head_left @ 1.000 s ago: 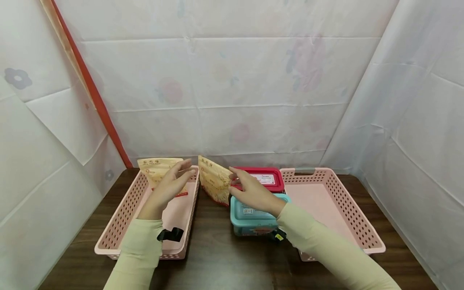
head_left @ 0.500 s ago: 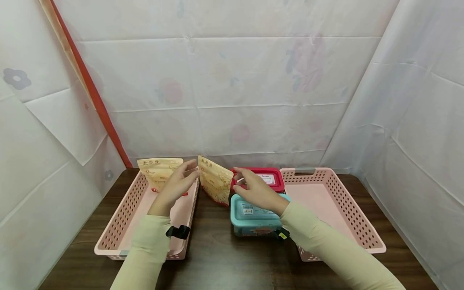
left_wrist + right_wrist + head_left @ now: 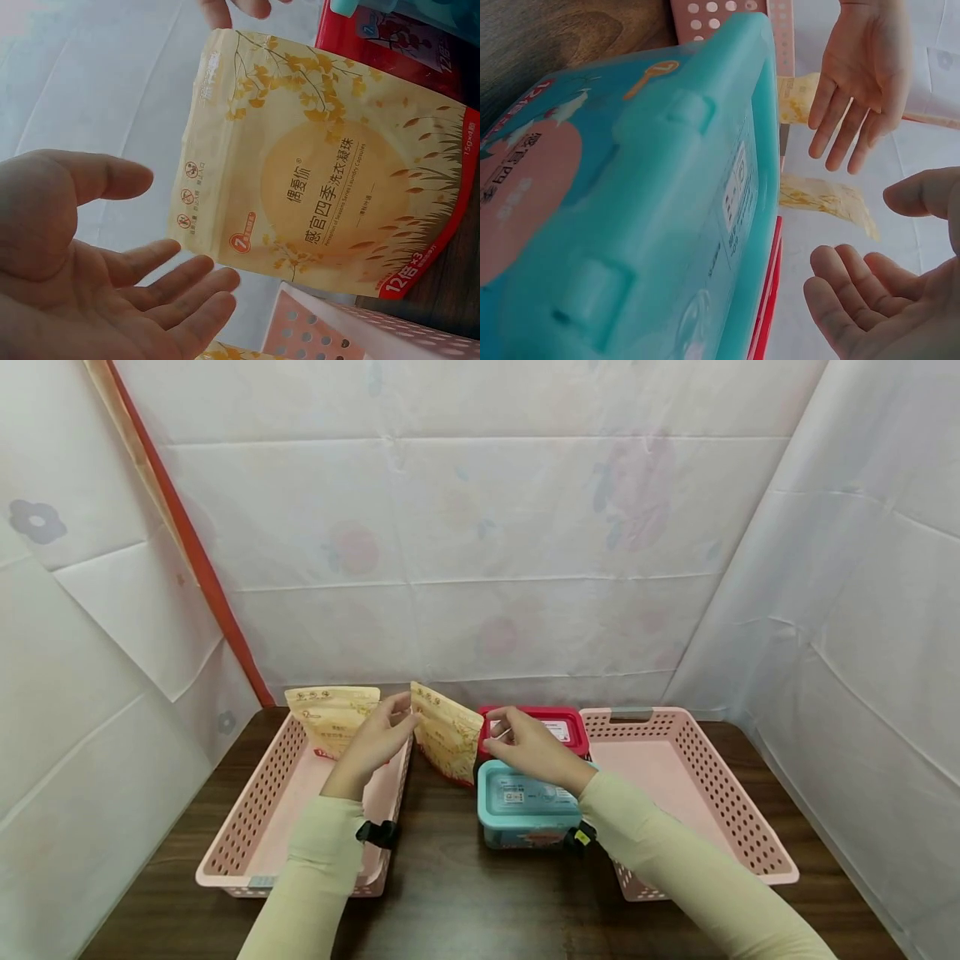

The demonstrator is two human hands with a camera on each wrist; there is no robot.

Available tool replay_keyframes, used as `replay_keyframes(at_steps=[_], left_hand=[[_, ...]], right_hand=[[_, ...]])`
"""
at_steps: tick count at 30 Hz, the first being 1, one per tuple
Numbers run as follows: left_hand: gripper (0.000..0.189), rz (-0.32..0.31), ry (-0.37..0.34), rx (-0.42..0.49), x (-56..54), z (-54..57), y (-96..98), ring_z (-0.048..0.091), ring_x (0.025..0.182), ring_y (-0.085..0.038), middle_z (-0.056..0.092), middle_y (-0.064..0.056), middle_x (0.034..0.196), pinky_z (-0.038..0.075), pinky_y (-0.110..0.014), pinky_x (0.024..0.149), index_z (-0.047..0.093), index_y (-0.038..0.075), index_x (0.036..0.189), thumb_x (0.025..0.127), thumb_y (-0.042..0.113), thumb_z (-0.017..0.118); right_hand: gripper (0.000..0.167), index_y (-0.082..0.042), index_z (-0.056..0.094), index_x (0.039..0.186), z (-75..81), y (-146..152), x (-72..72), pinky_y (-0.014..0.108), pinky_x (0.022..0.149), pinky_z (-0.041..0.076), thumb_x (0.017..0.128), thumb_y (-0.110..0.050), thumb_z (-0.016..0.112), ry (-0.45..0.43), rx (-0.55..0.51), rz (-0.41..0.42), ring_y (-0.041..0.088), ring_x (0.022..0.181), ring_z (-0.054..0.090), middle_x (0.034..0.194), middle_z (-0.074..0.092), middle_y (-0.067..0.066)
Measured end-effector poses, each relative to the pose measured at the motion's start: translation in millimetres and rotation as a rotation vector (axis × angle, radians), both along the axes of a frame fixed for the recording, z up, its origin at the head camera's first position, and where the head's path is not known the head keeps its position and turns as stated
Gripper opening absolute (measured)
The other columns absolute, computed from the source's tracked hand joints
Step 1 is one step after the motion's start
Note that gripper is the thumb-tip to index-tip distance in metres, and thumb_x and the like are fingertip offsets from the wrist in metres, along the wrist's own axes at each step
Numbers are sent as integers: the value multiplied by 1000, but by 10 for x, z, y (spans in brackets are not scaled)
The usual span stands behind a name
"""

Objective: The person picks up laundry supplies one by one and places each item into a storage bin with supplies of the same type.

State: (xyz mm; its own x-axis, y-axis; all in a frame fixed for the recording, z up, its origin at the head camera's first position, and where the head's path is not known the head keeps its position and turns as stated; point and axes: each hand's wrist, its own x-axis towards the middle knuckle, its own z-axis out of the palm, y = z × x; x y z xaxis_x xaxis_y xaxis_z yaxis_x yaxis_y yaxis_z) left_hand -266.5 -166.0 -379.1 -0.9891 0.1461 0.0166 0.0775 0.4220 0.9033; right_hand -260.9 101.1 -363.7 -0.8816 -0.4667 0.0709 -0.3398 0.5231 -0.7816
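Observation:
A yellow laundry capsule pouch stands on the table between both hands, its printed front filling much of the left wrist view. My left hand is at its left edge, fingers spread and thumb apart, the fingertips right by the pouch's upper corner. My right hand hovers above the lidded boxes, loosely bent, with its fingertips close to the pouch's right edge. Both palms face each other in the right wrist view, and neither grips anything. A second yellow pouch stands in the left pink basket, partly behind the left hand.
A turquoise lidded box sits under the right hand, with a red lidded box behind it. Another pink basket stands to the right. White patterned sheeting rises behind the dark wooden table.
My left hand has moved right, from over the left basket to the middle pouch's edge. The right hand has shifted slightly right, its fingers bending a little more. Pouches and boxes stay put.

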Motion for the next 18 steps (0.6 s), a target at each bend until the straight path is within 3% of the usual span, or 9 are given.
replay_keyframes(at_steps=[7, 18], left_hand=[[76, -49, -63, 0, -63, -8, 43, 17, 148, -42, 13, -26, 162, 25, -56, 116, 6, -1, 159, 106, 32, 50], [80, -29, -101, -65, -152, -4, 93, 12, 149, -42, 5, -23, 165, 24, -60, 115, 0, 0, 159, 106, 33, 50]], right_hand=[[40, -6, 60, 130, -29, -33, -77, 34, 80, 53, 97, -28, 67, 29, 99, -10, 15, 95, 62, 103, 65, 1], [30, -8, 67, 120, -37, -58, -164, 35, 80, 54, 97, -28, 67, -5, 122, -24, 16, 96, 61, 104, 66, 1]])
